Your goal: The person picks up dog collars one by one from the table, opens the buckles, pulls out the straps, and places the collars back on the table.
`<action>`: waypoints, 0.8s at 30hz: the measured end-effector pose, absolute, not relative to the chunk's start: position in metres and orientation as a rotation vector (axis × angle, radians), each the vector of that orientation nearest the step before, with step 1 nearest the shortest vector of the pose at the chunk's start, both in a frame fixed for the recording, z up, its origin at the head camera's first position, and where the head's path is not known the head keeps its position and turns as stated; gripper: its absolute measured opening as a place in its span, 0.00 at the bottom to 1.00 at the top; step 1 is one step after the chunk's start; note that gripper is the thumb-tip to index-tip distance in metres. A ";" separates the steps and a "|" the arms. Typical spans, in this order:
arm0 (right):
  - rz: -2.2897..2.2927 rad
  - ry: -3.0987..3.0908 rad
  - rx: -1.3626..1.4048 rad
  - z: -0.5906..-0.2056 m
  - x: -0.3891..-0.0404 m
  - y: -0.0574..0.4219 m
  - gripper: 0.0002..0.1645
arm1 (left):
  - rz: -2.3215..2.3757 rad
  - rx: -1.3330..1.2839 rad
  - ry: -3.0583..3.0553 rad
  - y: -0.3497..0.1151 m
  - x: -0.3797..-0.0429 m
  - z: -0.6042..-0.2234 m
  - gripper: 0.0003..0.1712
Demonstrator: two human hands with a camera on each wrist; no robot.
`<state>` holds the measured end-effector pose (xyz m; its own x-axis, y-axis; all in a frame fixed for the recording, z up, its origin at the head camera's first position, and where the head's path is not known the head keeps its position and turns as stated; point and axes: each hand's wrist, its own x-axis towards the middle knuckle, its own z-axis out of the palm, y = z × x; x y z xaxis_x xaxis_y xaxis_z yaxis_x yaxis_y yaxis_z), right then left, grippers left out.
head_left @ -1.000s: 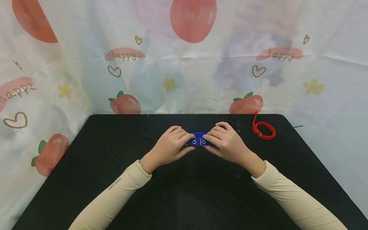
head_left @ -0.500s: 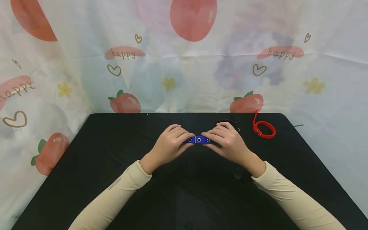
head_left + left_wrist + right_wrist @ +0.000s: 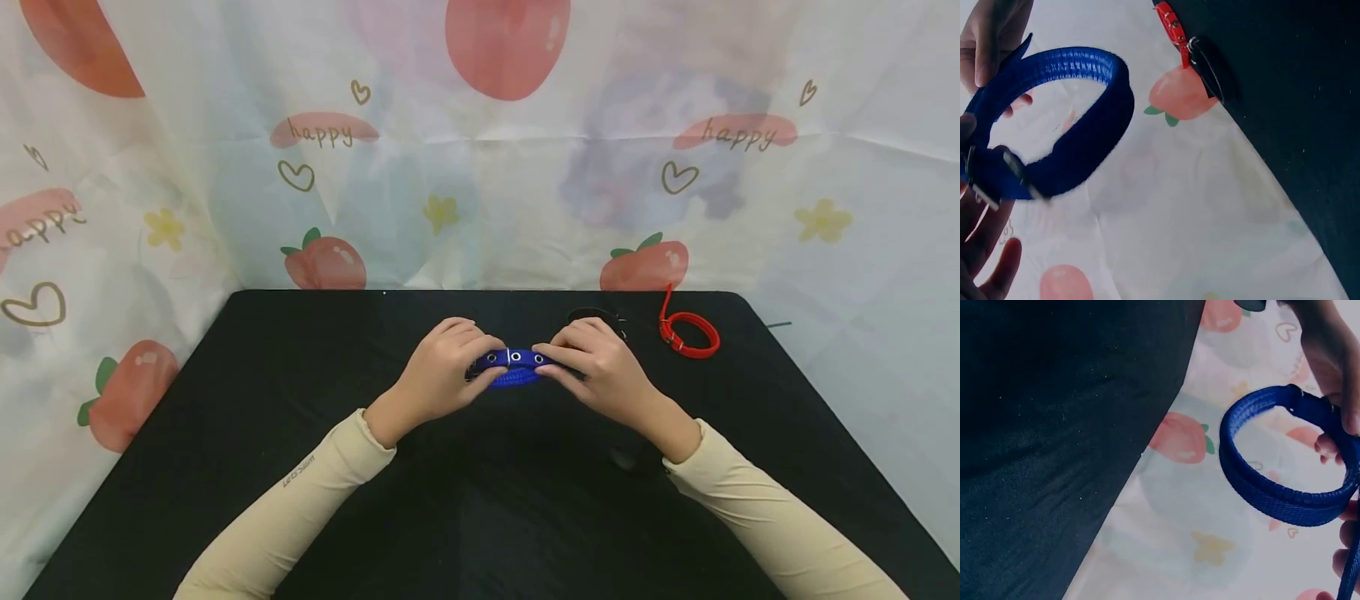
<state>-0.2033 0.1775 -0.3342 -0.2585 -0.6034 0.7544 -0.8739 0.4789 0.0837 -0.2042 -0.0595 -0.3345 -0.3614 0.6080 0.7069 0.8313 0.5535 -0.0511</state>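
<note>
Both hands hold a blue pet collar (image 3: 516, 377), fastened into a loop, over the middle of the table. My left hand (image 3: 442, 371) pinches its buckle end between thumb and fingers. The right hand (image 3: 606, 367) pinches the strap with the metal-rimmed holes. Seen from the left wrist, the collar (image 3: 1094, 140) is a padded ring with metal hardware beside the left fingers. From the right wrist, the ring (image 3: 1279, 509) hangs in the air, and the free strap end (image 3: 1350, 569) passes down by the right fingers.
A red collar (image 3: 696, 352) lies coiled at the table's back right, its end pointing up. Partly behind the right hand is a black collar (image 3: 588, 313). The black table (image 3: 337, 350) meets a patterned cloth backdrop (image 3: 480, 208).
The hands tilt the collar: its padded loop showed behind the holed strap, then was hidden, and now shows below it. The metal loop on the strap has shifted slightly left between the hands.
</note>
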 end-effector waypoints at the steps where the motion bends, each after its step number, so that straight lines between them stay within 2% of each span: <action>1: 0.450 -1.973 1.226 -0.334 -0.203 0.177 0.27 | -0.415 -1.167 -2.110 -0.059 -0.204 -0.333 0.12; 4: 0.425 -1.953 1.243 -0.334 -0.204 0.174 0.29 | -0.396 -1.205 -2.135 -0.058 -0.204 -0.330 0.12; 9: 0.382 -1.939 1.276 -0.338 -0.204 0.167 0.25 | -0.285 -1.235 -2.086 -0.052 -0.202 -0.330 0.10; 17: 0.291 -1.911 1.148 -0.337 -0.203 0.164 0.27 | -0.257 -1.060 -1.968 -0.049 -0.192 -0.329 0.11; 24: 0.258 -1.820 1.168 -0.336 -0.201 0.158 0.25 | -0.340 -1.037 -1.916 -0.047 -0.187 -0.331 0.10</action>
